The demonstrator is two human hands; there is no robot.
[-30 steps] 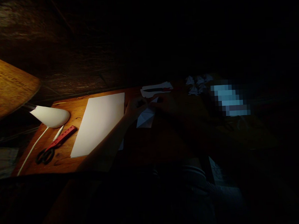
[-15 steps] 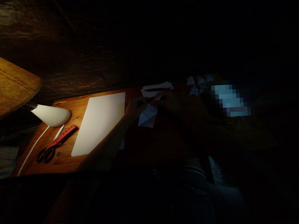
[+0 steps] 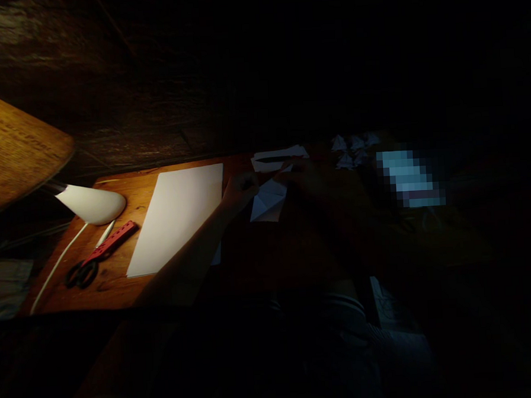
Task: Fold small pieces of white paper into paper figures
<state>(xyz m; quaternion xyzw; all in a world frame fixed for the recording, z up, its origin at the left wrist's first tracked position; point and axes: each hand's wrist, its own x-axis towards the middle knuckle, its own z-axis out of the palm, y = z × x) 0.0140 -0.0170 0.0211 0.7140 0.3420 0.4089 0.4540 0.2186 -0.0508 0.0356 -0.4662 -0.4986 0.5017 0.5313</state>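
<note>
A small square of white paper (image 3: 269, 205) with diagonal crease lines lies between my hands over the dim middle of the table. My left hand (image 3: 242, 189) has its fingers curled and closed at the upper left edge of the paper. On the opposite side, my right hand (image 3: 300, 176) pinches the upper right corner. Shadow hides much of the right fingers. Just beyond the hands are white paper pieces (image 3: 263, 162) with a dark, slim, pointed tool (image 3: 275, 159) lying across them.
Left of my hands lies a stack of white sheets (image 3: 181, 215). Farther left are red-and-black scissors (image 3: 110, 243), a white lamp base (image 3: 94, 205) and its cord (image 3: 58, 266). Several small folded paper shapes (image 3: 346, 159) stand back right, beside a blurred bright screen (image 3: 409, 179).
The creased paper has shifted slightly right and turned a little between my hands. My right hand has moved slightly too, while the left stays nearly in place.
</note>
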